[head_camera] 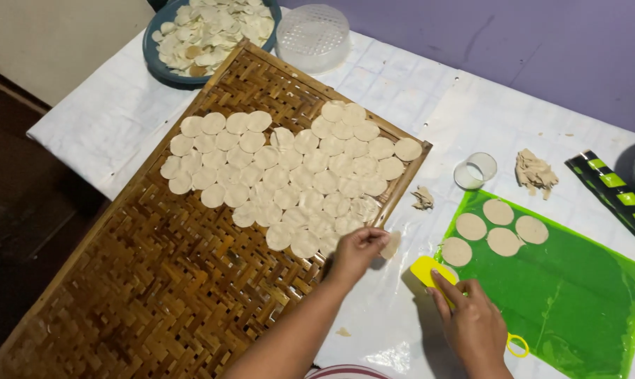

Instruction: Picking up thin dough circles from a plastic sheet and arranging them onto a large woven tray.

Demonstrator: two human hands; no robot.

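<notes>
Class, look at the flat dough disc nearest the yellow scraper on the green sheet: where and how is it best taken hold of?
Take the dough disc by its left edge, sliding the yellow scraper under from the left. It lies thin and flat on the green sheet, so a pinch from above would likely crumple it.

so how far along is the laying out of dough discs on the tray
Done: many discs cover the upper part of the woven tray. In hand: the left hand holds one disc at the tray edge; the right hand presses a yellow scraper. Left: five cut rounds on the green sheet.
</notes>
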